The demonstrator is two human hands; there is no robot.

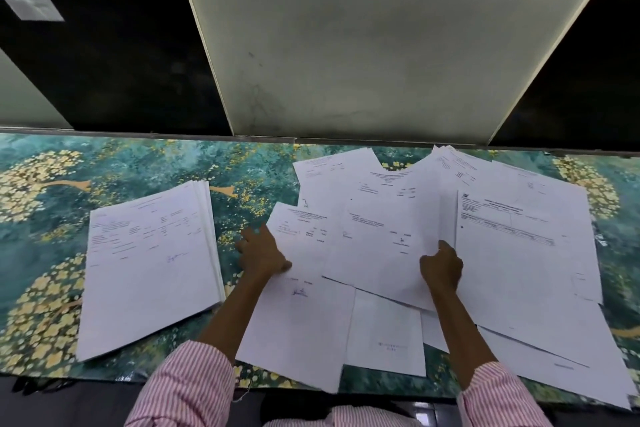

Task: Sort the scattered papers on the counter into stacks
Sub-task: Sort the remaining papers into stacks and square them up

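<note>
A neat stack of printed papers (149, 263) lies on the left of the counter. Many loose white sheets (519, 253) overlap in a scattered pile across the middle and right. My left hand (263, 251) grips the left edge of one printed sheet (304, 305) with a blue signature, thumb on top. My right hand (441, 267) pinches the right edge of another sheet (377, 246) that is lifted slightly over the pile. Both sleeves are pink-and-white striped.
The counter (45, 218) has a teal and gold floral cover. A white panel (381, 45) and dark glass rise directly behind its back edge. Some sheets overhang the near edge (588, 392) at the right.
</note>
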